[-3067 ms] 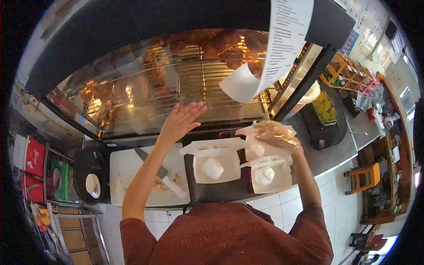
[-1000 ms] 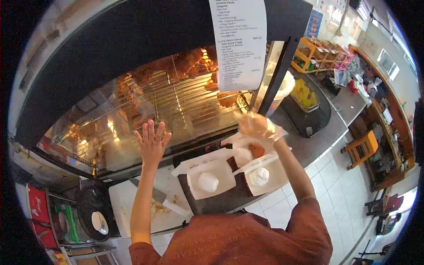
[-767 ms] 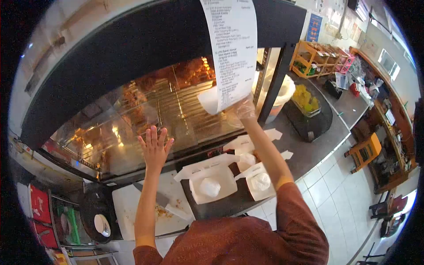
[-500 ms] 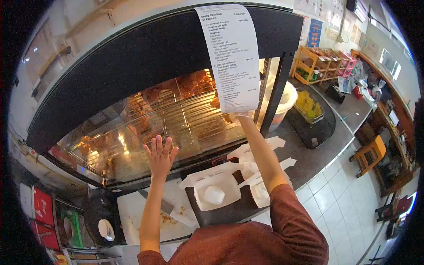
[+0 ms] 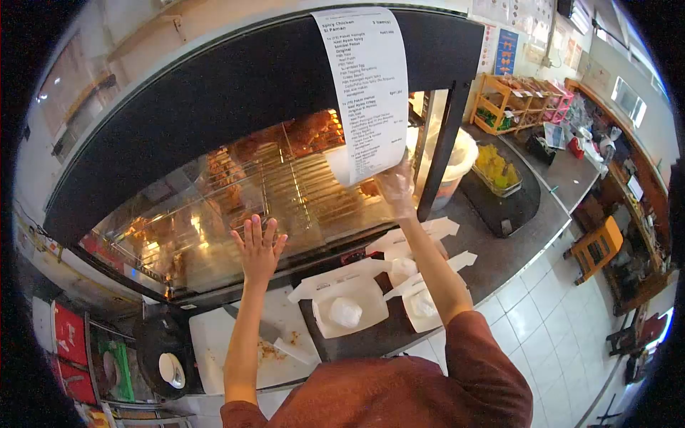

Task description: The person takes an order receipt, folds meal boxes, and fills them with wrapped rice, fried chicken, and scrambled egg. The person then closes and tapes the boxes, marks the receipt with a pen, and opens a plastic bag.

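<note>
My left hand (image 5: 260, 251) lies with fingers spread against or just in front of the glass (image 5: 214, 264) of a lit display case. A clear plastic glove covers my right hand (image 5: 397, 189), raised at the lower right edge of a long printed receipt (image 5: 367, 93). Its fingers are partly hidden and blurred, so I cannot tell whether they grip the paper. The receipt hangs down from the case's black top panel (image 5: 235, 93), its lower end curling to the left. Behind the glass, browned chicken pieces (image 5: 314, 134) rest on wire racks.
Open white boxes (image 5: 367, 314) with wrapped white bundles stand below the case. A cutting board (image 5: 214, 349) holds a cleaver (image 5: 292, 349) and crumbs. To the right are a white bucket (image 5: 457, 160), a tray of yellow food (image 5: 497, 170) and an orange stool (image 5: 598, 250).
My right hand has shifted slightly right and up, coming out from behind the receipt's bottom. The receipt's lower end has swung left and curled. My left hand stays put.
</note>
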A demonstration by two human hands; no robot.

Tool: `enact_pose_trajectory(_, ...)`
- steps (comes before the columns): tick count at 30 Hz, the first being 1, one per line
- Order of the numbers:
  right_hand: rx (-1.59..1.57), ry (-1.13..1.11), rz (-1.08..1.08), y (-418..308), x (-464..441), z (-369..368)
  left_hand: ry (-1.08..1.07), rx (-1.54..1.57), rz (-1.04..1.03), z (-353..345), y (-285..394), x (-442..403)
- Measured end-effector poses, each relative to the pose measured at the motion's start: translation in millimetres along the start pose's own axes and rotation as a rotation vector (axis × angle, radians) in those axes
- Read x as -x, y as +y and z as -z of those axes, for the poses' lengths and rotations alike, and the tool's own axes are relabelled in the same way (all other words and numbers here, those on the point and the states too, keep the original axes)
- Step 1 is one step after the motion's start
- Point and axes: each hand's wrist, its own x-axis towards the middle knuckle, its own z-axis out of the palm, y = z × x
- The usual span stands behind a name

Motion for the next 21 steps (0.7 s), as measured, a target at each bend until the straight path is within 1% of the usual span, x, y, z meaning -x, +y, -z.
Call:
enact_pose_trajectory(1,-0.21,0.0,-0.118,-28.2,6.7,7.1,0.003,0.009,0.0,0.4,0.3,-0.7)
enact_pose_trajectory(3,-0.534,-0.042,-0.377,-43.6,29.1,22.8,0.005,0.014,0.005,1.1,0.7,-1.6)
enact_pose_trajectory(5,-0.638,-0.116,-0.418,-45.9,50.4,34.8,0.014,0.024,0.007,1.1,0.9,-1.9)
enact_pose_trajectory(7,-1.048,-0.244,-0.482,-65.0,46.6,44.5,0.034,0.035,0.005,-0.9,0.7,-2.7)
enact_pose_trajectory(8,-1.029,-0.231,-0.565,-85.5,42.4,45.7,0.029,0.031,0.003,-0.9,0.5,-1.6)
enact_pose_trajectory(9,-1.092,-0.329,-0.501,-71.0,41.7,49.7,0.028,0.033,0.0,-1.9,1.3,-0.7)
enact_pose_trajectory(11,-1.078,-0.354,-0.61,-58.6,39.7,50.1,0.03,0.024,0.0,-0.7,0.3,-3.0)
enact_pose_trajectory(12,-1.039,-0.287,-0.605,-50.1,40.0,44.3,0.043,0.064,0.004,1.2,0.7,-3.8)
enact_pose_trajectory(15,-0.047,-0.254,-0.245,-29.5,29.5,26.3,0.022,0.094,0.008,-5.2,-0.7,0.2)
enact_pose_trajectory(17,0.618,-0.222,0.269,-5.0,16.4,19.3,0.023,0.034,0.012,1.7,0.9,-2.8)
enact_pose_trajectory(18,0.969,-0.152,0.52,9.5,14.1,14.4,0.033,0.019,0.013,-0.9,0.8,-2.1)
enact_pose_trajectory(19,1.201,-0.042,0.708,23.3,7.4,9.9,0.044,0.006,0.015,-3.6,1.4,-1.7)
enact_pose_trajectory(20,1.27,-0.026,0.703,36.6,-1.0,7.3,0.055,-0.019,0.016,-0.9,1.1,-3.9)
enact_pose_trajectory(21,1.294,-0.075,0.597,44.4,-8.2,7.4,0.059,-0.006,0.013,-1.8,0.9,-4.6)
